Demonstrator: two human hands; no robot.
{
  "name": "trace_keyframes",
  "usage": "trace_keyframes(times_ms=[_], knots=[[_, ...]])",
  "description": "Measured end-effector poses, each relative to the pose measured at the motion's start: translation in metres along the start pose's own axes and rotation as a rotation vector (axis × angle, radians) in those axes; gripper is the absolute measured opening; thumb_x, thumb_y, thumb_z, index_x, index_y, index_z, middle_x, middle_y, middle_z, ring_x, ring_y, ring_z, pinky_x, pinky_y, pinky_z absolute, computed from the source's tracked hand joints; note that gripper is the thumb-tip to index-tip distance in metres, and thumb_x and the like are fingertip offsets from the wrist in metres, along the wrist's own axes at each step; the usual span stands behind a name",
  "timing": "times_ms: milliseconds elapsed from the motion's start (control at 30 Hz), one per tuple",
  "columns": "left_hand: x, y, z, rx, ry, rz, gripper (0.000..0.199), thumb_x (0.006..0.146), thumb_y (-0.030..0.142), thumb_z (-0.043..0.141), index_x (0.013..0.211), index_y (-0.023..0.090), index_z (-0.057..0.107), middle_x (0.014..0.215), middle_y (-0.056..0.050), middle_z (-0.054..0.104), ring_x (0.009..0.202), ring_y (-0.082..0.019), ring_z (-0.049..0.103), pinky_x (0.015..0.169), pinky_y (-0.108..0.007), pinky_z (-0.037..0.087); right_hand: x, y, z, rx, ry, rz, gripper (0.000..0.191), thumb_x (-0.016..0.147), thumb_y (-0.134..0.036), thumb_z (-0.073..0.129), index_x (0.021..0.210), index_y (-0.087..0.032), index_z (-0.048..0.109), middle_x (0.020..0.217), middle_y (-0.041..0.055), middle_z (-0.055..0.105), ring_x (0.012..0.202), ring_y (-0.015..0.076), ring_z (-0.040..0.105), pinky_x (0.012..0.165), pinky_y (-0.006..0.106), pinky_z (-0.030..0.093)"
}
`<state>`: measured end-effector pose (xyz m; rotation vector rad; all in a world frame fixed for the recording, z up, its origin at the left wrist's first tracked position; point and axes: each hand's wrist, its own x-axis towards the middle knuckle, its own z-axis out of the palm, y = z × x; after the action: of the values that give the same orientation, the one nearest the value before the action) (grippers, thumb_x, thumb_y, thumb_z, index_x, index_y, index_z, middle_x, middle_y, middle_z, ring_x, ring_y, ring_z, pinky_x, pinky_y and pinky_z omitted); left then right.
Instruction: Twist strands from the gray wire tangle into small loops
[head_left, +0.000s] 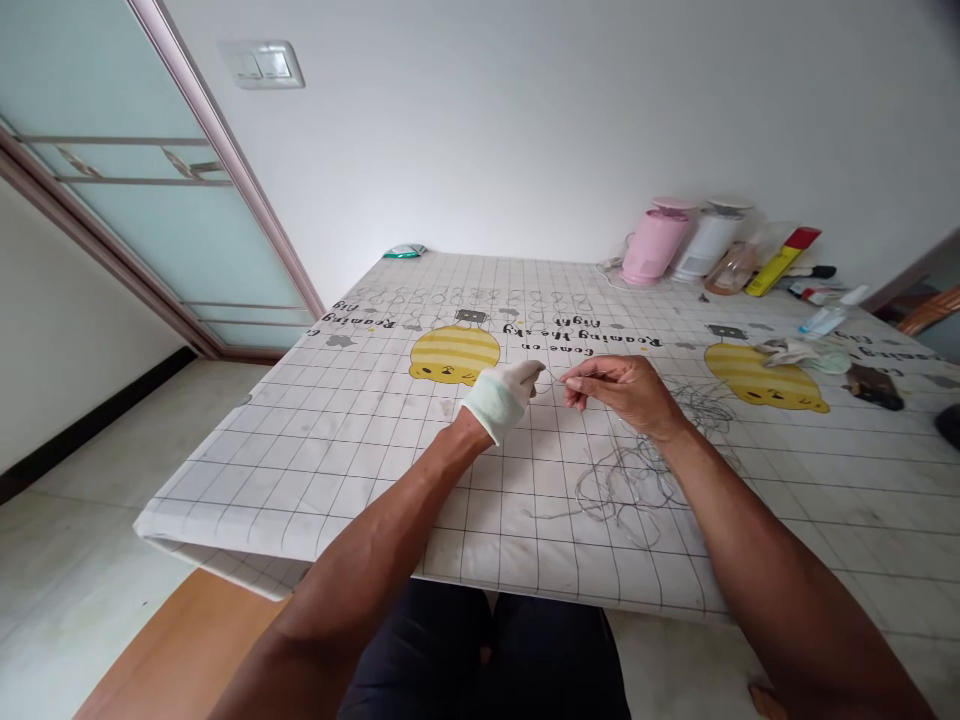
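My left hand [501, 398] wears a pale white-green glove, and its fingers are closed toward a thin grey wire strand [559, 377] stretched between my hands. My right hand [615, 390] is bare and pinches the strand between thumb and forefinger. Below my right hand, a loose tangle of grey wire [637, 475] lies on the grid-printed tablecloth [315, 470]. The cloth also bears yellow striped bee prints and black lettering. Neither hand touches the tangle.
Along the far right edge stand a pink cup [655, 247], a white container [709, 240], and a yellow-and-red tube [784, 262]. A crumpled cloth [799, 352] and a dark brown object [874, 386] lie at right. A frosted glass door [150, 170] stands at left.
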<state>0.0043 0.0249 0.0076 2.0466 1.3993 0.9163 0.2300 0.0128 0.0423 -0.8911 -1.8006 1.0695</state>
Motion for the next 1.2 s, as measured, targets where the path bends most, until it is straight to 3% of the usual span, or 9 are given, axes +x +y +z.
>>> trace_keyframes(times_ms=[233,433,667,800,900,967,1067,1200], knots=[[-0.005,0.017,-0.011,-0.084,-0.014,-0.070,0.034,0.107,0.028,0.046,0.119,0.021,0.077,0.075,0.001,0.069,0.062,-0.011,0.060,0.071,-0.023,0.048,-0.003,-0.010,0.003,-0.003,0.106,-0.094,0.024,0.090,-0.047,0.084,0.092,-0.023,0.087,0.083,0.0068,0.080,0.070,0.0217,0.074,0.060,0.036,0.061],[-0.004,0.015,-0.009,-0.146,-0.070,-0.147,0.031,0.105,0.027,0.049,0.115,0.021,0.078,0.072,0.000,0.070,0.061,-0.013,0.061,0.067,-0.024,0.049,-0.004,-0.006,-0.006,-0.108,-0.038,-0.088,0.021,0.090,-0.045,0.084,0.096,-0.026,0.089,0.083,0.0051,0.082,0.068,0.0198,0.073,0.063,0.036,0.064],[-0.006,0.018,-0.007,-0.158,-0.145,-0.219,0.026,0.100,0.025,0.052,0.103,0.020,0.077,0.071,-0.001,0.070,0.059,-0.014,0.062,0.063,-0.025,0.048,-0.004,-0.001,-0.011,-0.121,-0.093,0.005,0.024,0.088,-0.047,0.084,0.096,-0.025,0.089,0.085,0.0055,0.083,0.067,0.0197,0.075,0.065,0.036,0.065],[-0.004,0.028,-0.019,-0.389,-0.080,-0.295,0.026,0.101,0.031,0.052,0.093,0.017,0.073,0.083,-0.005,0.074,0.062,-0.014,0.066,0.059,-0.025,0.049,0.000,-0.003,-0.006,-0.020,0.108,-0.056,0.025,0.089,-0.047,0.084,0.094,-0.023,0.089,0.086,0.0074,0.083,0.069,0.0210,0.075,0.064,0.037,0.064],[-0.002,0.029,-0.027,-0.667,0.049,-0.349,0.032,0.100,0.043,0.059,0.100,0.014,0.071,0.096,-0.011,0.077,0.070,-0.015,0.069,0.060,-0.025,0.052,0.003,-0.004,0.002,0.107,0.278,-0.116,0.022,0.090,-0.044,0.085,0.095,-0.023,0.088,0.088,0.0080,0.083,0.074,0.0225,0.076,0.066,0.038,0.063],[-0.001,0.027,-0.027,-0.828,0.070,-0.361,0.039,0.099,0.049,0.063,0.107,0.012,0.071,0.098,-0.013,0.076,0.072,-0.015,0.068,0.062,-0.025,0.052,0.005,-0.003,0.010,0.185,0.359,-0.134,0.021,0.089,-0.043,0.086,0.096,-0.023,0.088,0.089,0.0082,0.083,0.077,0.0238,0.077,0.066,0.038,0.062],[-0.002,0.026,-0.017,-0.968,-0.015,-0.290,0.041,0.094,0.047,0.071,0.114,0.012,0.075,0.106,-0.014,0.075,0.078,-0.015,0.067,0.067,-0.026,0.052,0.007,0.000,0.023,0.287,0.418,-0.123,0.022,0.087,-0.041,0.088,0.099,-0.022,0.088,0.090,0.0090,0.083,0.079,0.0241,0.076,0.065,0.037,0.060],[-0.004,0.028,0.000,-1.100,0.068,-0.189,0.042,0.088,0.045,0.078,0.116,0.015,0.078,0.103,-0.011,0.075,0.082,-0.016,0.066,0.069,-0.027,0.049,0.007,0.002,0.041,0.380,0.399,-0.071,0.024,0.087,-0.041,0.089,0.099,-0.020,0.088,0.088,0.0099,0.082,0.078,0.0231,0.075,0.062,0.034,0.056]])
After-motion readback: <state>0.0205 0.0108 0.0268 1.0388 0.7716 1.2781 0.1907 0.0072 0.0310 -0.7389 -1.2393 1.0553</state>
